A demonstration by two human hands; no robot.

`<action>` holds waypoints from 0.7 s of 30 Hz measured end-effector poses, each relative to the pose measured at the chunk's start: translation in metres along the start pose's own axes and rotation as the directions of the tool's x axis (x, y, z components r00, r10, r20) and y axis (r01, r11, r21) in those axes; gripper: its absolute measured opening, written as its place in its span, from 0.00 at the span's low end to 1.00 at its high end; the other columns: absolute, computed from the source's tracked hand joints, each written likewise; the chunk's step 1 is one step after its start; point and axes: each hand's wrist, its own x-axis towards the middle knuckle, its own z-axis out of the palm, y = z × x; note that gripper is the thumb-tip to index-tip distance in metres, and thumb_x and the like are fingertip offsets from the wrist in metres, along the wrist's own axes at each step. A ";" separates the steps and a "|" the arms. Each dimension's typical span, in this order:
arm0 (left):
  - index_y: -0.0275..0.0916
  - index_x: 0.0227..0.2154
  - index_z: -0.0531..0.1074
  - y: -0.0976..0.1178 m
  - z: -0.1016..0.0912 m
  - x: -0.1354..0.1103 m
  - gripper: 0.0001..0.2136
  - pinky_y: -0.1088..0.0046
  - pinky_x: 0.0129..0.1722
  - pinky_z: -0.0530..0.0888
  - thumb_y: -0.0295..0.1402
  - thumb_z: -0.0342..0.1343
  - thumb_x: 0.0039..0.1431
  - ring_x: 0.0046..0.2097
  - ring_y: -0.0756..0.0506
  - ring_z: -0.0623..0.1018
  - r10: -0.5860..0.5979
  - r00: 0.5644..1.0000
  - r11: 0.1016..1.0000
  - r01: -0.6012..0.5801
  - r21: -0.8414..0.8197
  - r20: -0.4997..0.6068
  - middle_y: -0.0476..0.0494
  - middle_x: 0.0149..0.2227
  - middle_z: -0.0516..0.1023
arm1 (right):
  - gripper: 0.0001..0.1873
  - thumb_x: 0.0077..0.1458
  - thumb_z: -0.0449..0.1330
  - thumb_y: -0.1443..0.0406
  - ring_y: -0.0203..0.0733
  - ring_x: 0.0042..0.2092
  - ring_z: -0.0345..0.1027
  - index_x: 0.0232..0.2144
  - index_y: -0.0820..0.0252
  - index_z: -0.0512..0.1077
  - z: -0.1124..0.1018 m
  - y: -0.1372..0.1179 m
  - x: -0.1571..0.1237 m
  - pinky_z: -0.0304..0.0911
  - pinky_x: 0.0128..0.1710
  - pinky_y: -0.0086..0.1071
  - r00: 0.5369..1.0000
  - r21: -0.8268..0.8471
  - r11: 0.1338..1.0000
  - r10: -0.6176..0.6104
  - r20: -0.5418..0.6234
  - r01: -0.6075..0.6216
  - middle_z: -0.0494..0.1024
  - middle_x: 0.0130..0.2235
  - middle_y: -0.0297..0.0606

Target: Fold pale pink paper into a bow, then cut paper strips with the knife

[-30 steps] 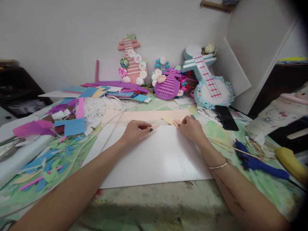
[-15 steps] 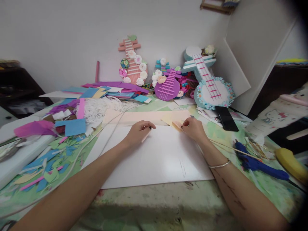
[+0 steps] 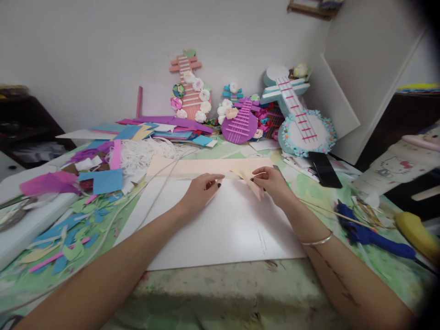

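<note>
Over the white board, my left hand hovers with its index finger stretched forward and thumb apart; nothing shows in it. My right hand is closed by fingers and thumb on a small peach paper piece that hangs down toward the board. Just left of that piece lies a pale yellow paper piece. Behind both hands a long peach paper strip runs along the board's far edge.
Paper scraps, a white string heap and a thin cord lie left. Decorated instrument models stand behind. At right are a black phone, a blue glue gun and a tumbler.
A small pale piece under my left hand no longer shows there, and the left fingers have spread. The peach piece in my right hand now hangs lower and shows more fully.
</note>
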 end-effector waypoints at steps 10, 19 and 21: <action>0.40 0.33 0.61 0.002 0.015 -0.007 0.05 0.76 0.28 0.63 0.29 0.51 0.53 0.28 0.52 0.68 -0.037 0.999 0.999 0.037 -0.010 0.004 0.54 0.26 0.67 | 0.12 0.39 0.54 0.69 0.35 0.26 0.67 0.32 0.57 0.65 0.050 -0.015 -0.038 0.57 0.24 0.26 0.992 0.150 0.988 -0.043 0.117 0.025 0.72 0.27 0.30; 0.39 0.28 0.65 0.010 0.012 -0.008 0.01 0.74 0.30 0.65 0.29 0.49 0.52 0.29 0.50 0.70 -0.001 0.994 0.999 -0.004 0.046 0.106 0.52 0.27 0.71 | 0.03 0.42 0.55 0.67 0.34 0.23 0.65 0.24 0.59 0.68 0.051 -0.018 -0.042 0.58 0.21 0.27 0.974 0.170 0.984 -0.090 0.206 0.055 0.73 0.25 0.33; 0.39 0.26 0.66 0.011 0.011 -0.008 0.03 0.74 0.29 0.65 0.31 0.50 0.53 0.29 0.50 0.70 0.000 0.994 0.998 -0.007 0.065 0.109 0.52 0.26 0.72 | 0.04 0.44 0.55 0.66 0.34 0.21 0.65 0.24 0.60 0.69 0.051 -0.017 -0.042 0.59 0.20 0.27 0.966 0.187 0.981 -0.094 0.241 0.049 0.72 0.22 0.33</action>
